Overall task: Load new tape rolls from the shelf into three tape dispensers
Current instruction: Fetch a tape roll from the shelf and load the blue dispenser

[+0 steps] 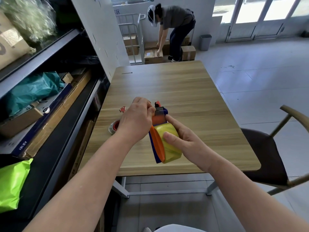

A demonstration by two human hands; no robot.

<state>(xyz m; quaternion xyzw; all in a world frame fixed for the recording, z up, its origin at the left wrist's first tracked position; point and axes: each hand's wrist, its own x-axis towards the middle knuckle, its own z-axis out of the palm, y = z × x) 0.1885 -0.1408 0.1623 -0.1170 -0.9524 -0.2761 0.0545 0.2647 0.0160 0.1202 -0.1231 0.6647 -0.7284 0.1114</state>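
An orange and blue tape dispenser (158, 144) is held above the wooden table (184, 91), with a yellow tape roll (170, 148) mounted on it. My right hand (182, 138) grips the roll, thumb on its face and index finger stretched toward the dispenser's head. My left hand (136, 119) pinches at the front of the dispenser near its blade end (158, 109). Behind my left hand, a second dispenser (114, 126) with a red core lies on the table, partly hidden. A small red piece (122, 109) lies near it.
A metal shelf (50, 91) with boxes, a teal bag and a green bag runs along the left. A dark chair (267, 153) stands at the table's right. In the background a person (173, 27) bends over cardboard boxes (153, 55) by a cart.
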